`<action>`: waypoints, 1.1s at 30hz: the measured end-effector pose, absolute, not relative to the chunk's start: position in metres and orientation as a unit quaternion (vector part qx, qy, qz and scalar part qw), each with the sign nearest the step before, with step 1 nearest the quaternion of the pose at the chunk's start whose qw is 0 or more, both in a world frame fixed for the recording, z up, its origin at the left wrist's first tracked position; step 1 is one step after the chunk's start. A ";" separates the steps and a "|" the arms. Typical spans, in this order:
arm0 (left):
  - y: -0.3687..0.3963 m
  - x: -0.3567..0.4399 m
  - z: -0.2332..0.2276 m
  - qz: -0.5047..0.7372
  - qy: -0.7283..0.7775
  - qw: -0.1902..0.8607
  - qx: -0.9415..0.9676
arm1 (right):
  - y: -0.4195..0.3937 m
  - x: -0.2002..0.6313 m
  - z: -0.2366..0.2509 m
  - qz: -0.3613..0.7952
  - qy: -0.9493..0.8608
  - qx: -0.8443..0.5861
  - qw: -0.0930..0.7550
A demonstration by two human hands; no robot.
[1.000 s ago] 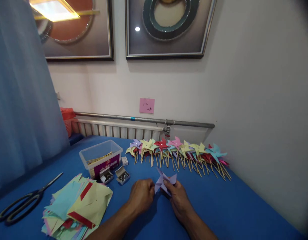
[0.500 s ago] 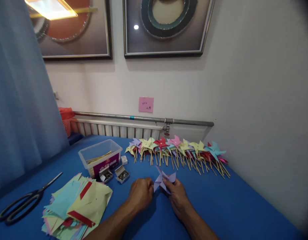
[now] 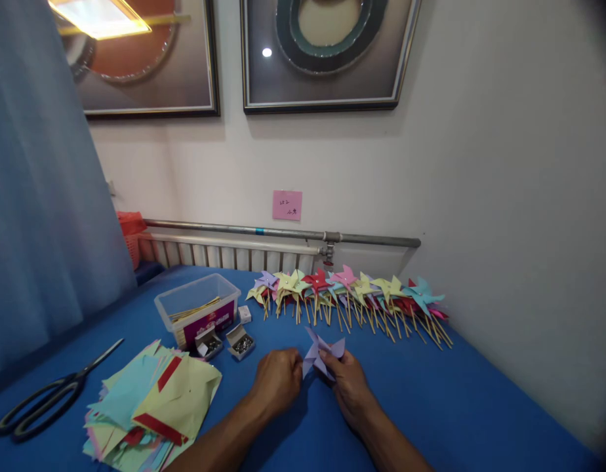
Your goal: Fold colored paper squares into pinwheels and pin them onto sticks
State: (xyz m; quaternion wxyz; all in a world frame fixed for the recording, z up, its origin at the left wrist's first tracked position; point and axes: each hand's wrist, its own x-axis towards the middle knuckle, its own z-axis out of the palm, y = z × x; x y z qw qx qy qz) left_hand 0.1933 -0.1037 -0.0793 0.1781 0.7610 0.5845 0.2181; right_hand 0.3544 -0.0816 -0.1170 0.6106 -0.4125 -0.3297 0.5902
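Note:
A lilac paper pinwheel (image 3: 313,354) with folded blades is pinched in my right hand (image 3: 351,382), the thumb pressing near its centre. My left hand (image 3: 278,376) is closed in a fist at the pinwheel's left edge, knuckles up. What its fingers hold, if anything, is hidden. No stick shows on the lilac pinwheel. Left of my hands, two small open cardboard boxes hold shiny metal pins, the nearer box of pins (image 3: 241,343) lying to the right of the other box (image 3: 208,343).
Finished pinwheels (image 3: 389,288) on sticks lie in a row along the back. A clear plastic tub (image 3: 197,311) holds thin sticks, with a small white box (image 3: 244,314) beside it. Cut coloured paper (image 3: 178,393) is piled front left, next to black-handled scissors (image 3: 61,391). A blue cloth (image 3: 455,413) covers the table.
Almost nothing differs. Both hands and the lilac pinwheel stay in nearly the same place; the view has shifted very slightly.

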 end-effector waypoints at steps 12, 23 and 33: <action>-0.106 0.194 -0.074 0.204 0.593 0.178 0.758 | -0.081 0.354 -0.117 0.592 -0.339 -0.409 0.606; -0.106 0.194 -0.075 0.207 0.591 0.175 0.760 | -0.082 0.354 -0.116 0.586 -0.351 -0.414 0.602; -0.110 0.197 -0.072 0.191 0.599 0.174 0.758 | -0.079 0.355 -0.123 0.574 -0.357 -0.418 0.607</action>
